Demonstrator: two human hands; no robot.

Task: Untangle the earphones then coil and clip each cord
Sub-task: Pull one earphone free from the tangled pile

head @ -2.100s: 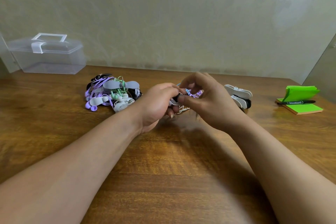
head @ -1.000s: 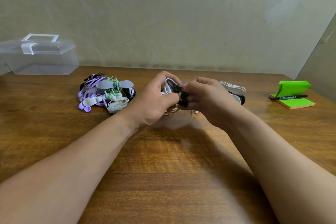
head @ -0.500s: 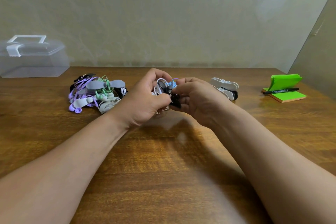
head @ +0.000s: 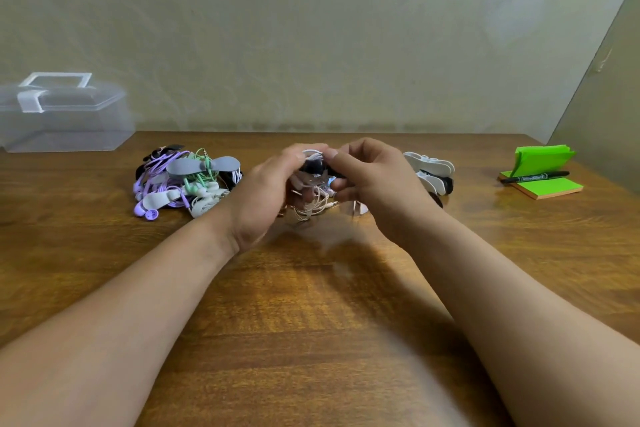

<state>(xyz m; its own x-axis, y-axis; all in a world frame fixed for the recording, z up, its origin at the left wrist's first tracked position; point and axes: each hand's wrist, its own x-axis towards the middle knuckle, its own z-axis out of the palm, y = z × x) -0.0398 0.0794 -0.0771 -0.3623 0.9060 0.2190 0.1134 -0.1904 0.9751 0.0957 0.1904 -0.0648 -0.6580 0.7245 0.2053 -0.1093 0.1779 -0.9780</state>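
a brown wooden desk (head: 311, 315) stands against a pale patterned wall, with a clear plastic box (head: 62, 118) at its far left and green sticky notes (head: 545, 184) under a black marker (head: 533, 177) at its far right. the hands meet above the desk's middle: the left hand (head: 266, 198) grips a coiled earphone cord (head: 311, 152), and the right hand (head: 375, 184) pinches a black clip (head: 313, 168) against it. the cord is white and tightly looped, with pale pinkish strands dangling blurred beneath. a pile of earphones (head: 180, 180), purple, green and white, lies left of the hands, and spare clips (head: 429, 165) lie to the right.
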